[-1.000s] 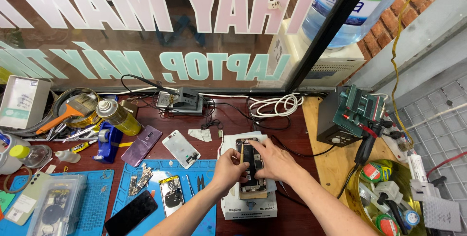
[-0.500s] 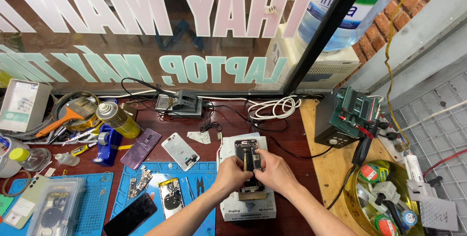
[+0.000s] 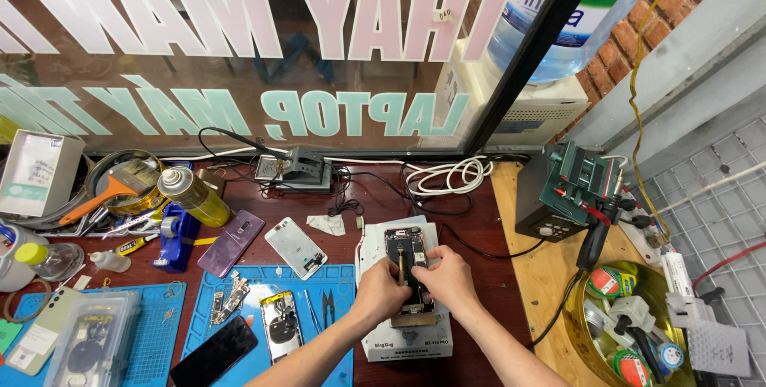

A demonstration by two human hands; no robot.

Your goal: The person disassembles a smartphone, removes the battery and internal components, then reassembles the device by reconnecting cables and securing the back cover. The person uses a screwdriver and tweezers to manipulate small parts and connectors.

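Phone (image 3: 408,263), opened on a white pad (image 3: 375,247), is being pinched by the right hand (image 3: 447,279); a thin tool (image 3: 400,267) is being gripped tightly by the left hand (image 3: 381,295).

A yellow spray can (image 3: 185,194) lay tilted by a blue tape dispenser (image 3: 172,235). A purple phone (image 3: 231,242) and a white phone back (image 3: 296,247) rested beside them. Tweezers (image 3: 329,307) and a black phone (image 3: 214,353) sat on the blue mat (image 3: 335,274). A coiled white cable (image 3: 447,176) lay near the window.

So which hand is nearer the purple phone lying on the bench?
Left. The left hand works on the opened phone, right of the purple phone; the right hand is farther right, beyond it.
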